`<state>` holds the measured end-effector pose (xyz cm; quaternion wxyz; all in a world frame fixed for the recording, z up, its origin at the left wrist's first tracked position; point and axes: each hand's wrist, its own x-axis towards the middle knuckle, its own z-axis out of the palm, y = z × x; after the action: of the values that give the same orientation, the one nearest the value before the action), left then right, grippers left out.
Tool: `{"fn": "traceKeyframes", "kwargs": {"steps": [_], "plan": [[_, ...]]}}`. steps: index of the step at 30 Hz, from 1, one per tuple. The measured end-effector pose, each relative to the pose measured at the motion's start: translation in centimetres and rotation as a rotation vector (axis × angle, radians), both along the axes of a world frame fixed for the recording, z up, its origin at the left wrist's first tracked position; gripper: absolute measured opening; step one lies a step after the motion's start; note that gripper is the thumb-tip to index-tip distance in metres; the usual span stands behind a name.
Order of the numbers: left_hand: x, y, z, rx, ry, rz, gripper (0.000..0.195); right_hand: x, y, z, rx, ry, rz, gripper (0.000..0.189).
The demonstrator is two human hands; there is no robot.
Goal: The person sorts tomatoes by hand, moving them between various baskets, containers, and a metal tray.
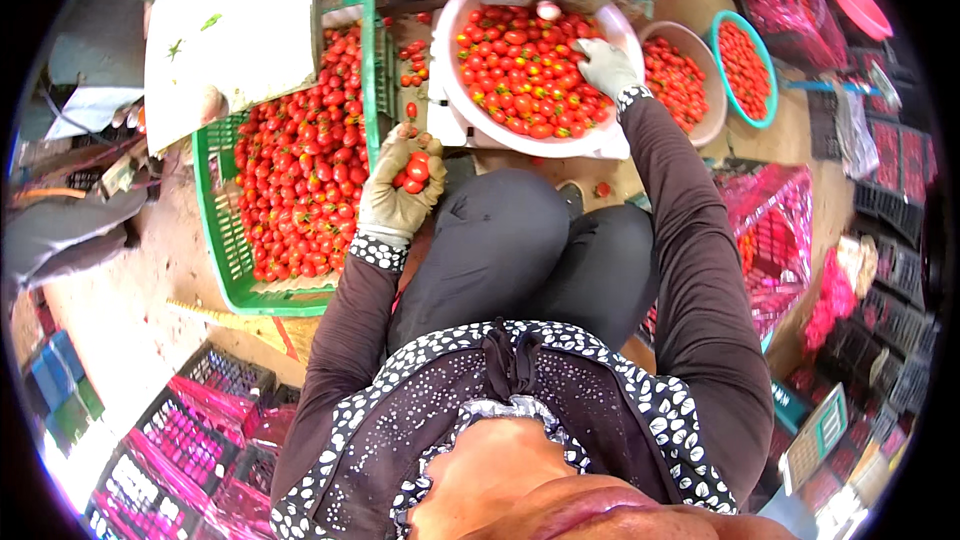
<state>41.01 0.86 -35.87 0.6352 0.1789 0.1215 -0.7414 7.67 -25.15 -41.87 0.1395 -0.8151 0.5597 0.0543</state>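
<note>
My left hand (397, 184), in a worn beige glove, is turned palm up and cups several red cherry tomatoes (412, 171). It is beside the right edge of a green plastic crate (281, 306) heaped with cherry tomatoes (307, 187). My right hand (607, 69), in a pale glove, reaches over the right side of a white plastic basin (525, 142) full of cherry tomatoes (525, 67). Its fingertips are at the fruit; whether they grip one is hidden. Under the basin shows a white flat device (448, 124), perhaps a scale.
Right of the basin stand a pale pink bowl (712, 124) and a teal bowl (772, 101) with tomatoes. A white board (232, 45) overhangs the crate. Loose tomatoes (414, 64) lie on the floor. Black crates with pink film (184, 427) are behind left. Another person's leg (75, 229) is at left.
</note>
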Motion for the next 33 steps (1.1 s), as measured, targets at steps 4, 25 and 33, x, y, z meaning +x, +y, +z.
{"fn": "traceKeyframes", "kwargs": {"steps": [4,25,33], "plan": [[-0.3,-0.8,-0.3,0.074,-0.09,0.023,0.028,0.6,0.0,-3.3,-0.163,-0.09,0.127,0.039],[-29.4,-1.6,18.4,-0.976,-1.568,0.328,0.047,-2.8,25.5,23.6,0.352,-2.875,0.102,0.048],[-31.6,5.2,17.3,-1.645,-1.344,-0.123,0.067,-17.3,36.6,18.5,-0.373,-2.374,-1.218,0.048]]}}
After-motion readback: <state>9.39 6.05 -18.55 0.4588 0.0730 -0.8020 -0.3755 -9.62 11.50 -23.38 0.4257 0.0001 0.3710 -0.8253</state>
